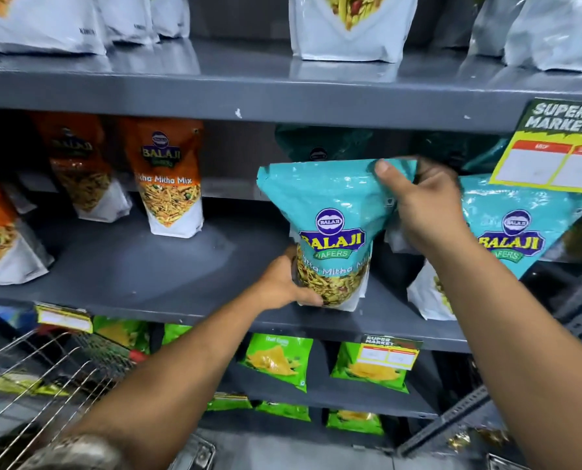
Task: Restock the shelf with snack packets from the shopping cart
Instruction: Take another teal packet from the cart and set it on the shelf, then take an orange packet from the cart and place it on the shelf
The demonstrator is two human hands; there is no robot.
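Note:
A teal Balaji snack packet (330, 212) stands upright on the grey middle shelf (140, 266), near its front edge. My left hand (283, 283) grips the packet's lower left corner. My right hand (425, 205) pinches its top right edge, thumb in front. A second teal packet (506, 232) stands just to the right, partly behind my right forearm. More dark teal packets (320, 144) sit behind in shadow. The wire shopping cart (45, 371) is at the lower left, with yellow-green packets (15, 385) inside.
Orange Balaji mix packets (169, 178) stand at the left of the same shelf. White pouches (350, 25) line the shelf above. Green chip packets (276, 357) fill the shelves below. A yellow price tag (554, 154) hangs at the right.

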